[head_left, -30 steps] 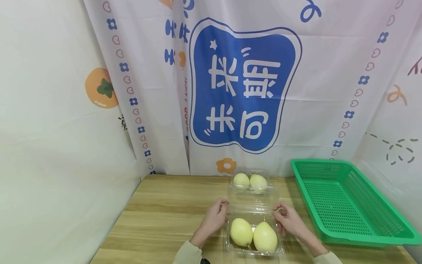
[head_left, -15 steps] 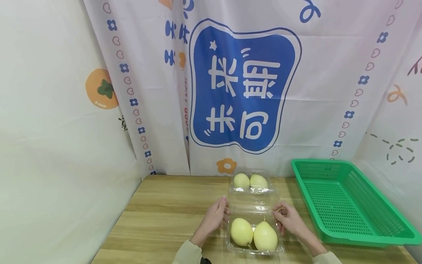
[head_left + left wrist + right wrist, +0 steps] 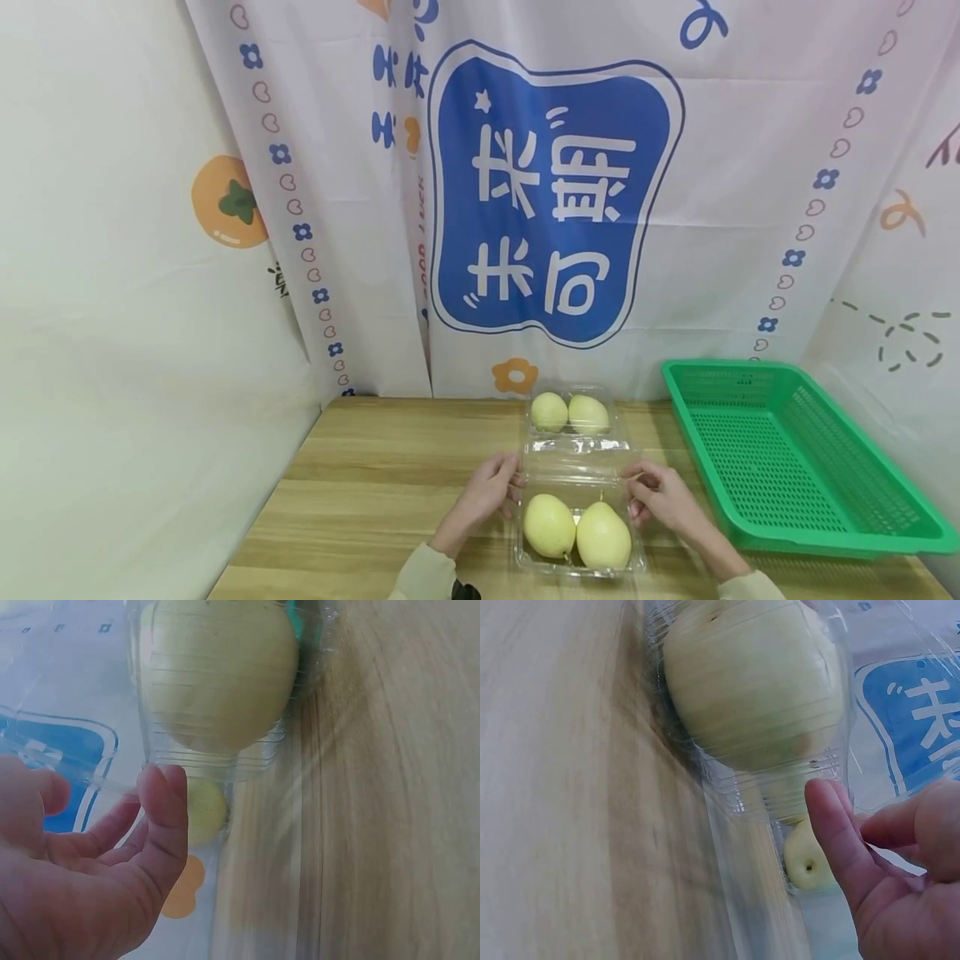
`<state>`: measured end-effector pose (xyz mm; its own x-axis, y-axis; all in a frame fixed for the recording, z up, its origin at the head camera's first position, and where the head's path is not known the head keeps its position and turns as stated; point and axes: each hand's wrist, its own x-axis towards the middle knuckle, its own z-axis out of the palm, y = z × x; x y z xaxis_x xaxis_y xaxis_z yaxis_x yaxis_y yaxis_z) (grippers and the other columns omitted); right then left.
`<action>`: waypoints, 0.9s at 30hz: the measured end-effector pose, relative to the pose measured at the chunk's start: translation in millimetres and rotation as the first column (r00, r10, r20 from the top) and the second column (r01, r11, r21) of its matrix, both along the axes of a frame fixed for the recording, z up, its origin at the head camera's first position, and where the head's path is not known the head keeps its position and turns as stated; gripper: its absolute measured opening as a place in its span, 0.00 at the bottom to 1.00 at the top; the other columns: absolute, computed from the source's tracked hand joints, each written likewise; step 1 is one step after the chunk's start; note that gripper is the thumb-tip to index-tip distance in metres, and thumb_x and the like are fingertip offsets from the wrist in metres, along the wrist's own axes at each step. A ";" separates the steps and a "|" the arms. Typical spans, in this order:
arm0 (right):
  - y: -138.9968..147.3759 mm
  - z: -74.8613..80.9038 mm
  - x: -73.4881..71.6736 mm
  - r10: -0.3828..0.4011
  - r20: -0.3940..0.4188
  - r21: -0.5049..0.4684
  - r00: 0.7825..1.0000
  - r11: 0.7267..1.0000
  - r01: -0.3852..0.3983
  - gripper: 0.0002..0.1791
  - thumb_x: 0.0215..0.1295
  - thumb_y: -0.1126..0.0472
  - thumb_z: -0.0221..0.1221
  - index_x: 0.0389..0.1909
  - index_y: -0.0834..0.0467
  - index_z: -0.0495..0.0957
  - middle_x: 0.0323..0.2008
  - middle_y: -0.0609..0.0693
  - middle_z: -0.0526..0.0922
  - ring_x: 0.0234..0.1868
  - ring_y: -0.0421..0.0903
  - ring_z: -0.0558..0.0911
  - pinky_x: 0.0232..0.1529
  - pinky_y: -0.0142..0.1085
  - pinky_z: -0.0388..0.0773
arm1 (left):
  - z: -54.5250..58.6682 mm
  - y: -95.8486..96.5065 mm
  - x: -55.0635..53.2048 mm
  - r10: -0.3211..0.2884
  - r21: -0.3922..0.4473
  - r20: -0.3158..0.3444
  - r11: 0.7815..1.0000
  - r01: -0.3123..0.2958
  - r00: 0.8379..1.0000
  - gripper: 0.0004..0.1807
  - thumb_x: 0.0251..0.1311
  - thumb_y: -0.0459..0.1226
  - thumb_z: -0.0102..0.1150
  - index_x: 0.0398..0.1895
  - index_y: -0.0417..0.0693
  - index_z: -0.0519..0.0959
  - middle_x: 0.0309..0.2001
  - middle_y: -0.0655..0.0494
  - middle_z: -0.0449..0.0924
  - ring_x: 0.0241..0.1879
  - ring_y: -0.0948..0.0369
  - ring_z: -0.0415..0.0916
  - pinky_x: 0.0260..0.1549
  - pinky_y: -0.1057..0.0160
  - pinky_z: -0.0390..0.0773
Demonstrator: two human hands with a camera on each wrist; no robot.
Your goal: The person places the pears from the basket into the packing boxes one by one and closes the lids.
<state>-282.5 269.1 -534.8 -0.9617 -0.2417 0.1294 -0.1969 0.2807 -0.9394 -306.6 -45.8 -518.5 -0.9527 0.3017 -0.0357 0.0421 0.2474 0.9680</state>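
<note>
A clear plastic clamshell box (image 3: 579,572) stands open at the table's front with two yellow pears, the left pear (image 3: 549,526) and the right pear (image 3: 603,536), in its base. Its transparent lid (image 3: 576,463) extends from the far side. My left hand (image 3: 486,490) is at the lid's left edge; in the left wrist view its fingers (image 3: 161,806) are bent, the thumb apart from them. At the lid's right corner my right hand (image 3: 666,500) pinches the rim between thumb and fingers (image 3: 836,836).
Behind the lid sits another clear box (image 3: 534,423) with two pears (image 3: 588,414). A green perforated basket (image 3: 885,552) stands on the right of the wooden table (image 3: 375,492). A printed cloth (image 3: 360,275) hangs behind the table.
The lid's far edge has come slightly toward me. My left hand's thumb and fingers have spread from their earlier pinch at the lid edge. My right hand has shifted a little; the pears stay put.
</note>
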 end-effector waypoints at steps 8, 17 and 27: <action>-0.6 2.0 2.2 -0.009 0.123 -0.077 0.992 0.997 0.018 0.17 0.71 0.71 0.43 0.54 0.79 0.66 0.34 0.63 0.79 0.24 0.43 0.82 0.28 0.44 0.86 | -2.9 -4.9 -1.0 -0.031 0.022 0.023 0.999 0.031 0.999 0.24 0.75 0.49 0.43 0.49 0.35 0.74 0.41 0.45 0.81 0.35 0.52 0.81 0.27 0.57 0.83; -0.7 5.2 1.4 -0.001 0.192 -0.098 0.981 0.995 0.020 0.23 0.78 0.60 0.42 0.56 0.79 0.66 0.34 0.61 0.80 0.25 0.45 0.82 0.29 0.45 0.86 | -3.6 -6.9 -1.6 -0.026 0.045 0.032 0.999 0.025 0.999 0.22 0.75 0.46 0.44 0.49 0.33 0.76 0.40 0.45 0.83 0.35 0.51 0.82 0.28 0.55 0.84; 2.4 5.3 5.1 0.064 0.175 -0.090 0.982 0.995 -0.049 0.27 0.78 0.52 0.46 0.53 0.76 0.67 0.34 0.61 0.80 0.26 0.45 0.84 0.33 0.47 0.86 | -6.4 -6.1 0.3 -0.016 0.070 0.019 0.997 0.014 1.000 0.17 0.72 0.39 0.48 0.49 0.32 0.77 0.39 0.43 0.82 0.34 0.49 0.81 0.27 0.55 0.84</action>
<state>-277.5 271.5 -529.5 -0.9562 -0.2920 -0.0196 -0.0382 0.1911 -0.9808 -306.3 -52.0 -524.9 -0.9475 0.3182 -0.0324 0.0265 0.1790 0.9835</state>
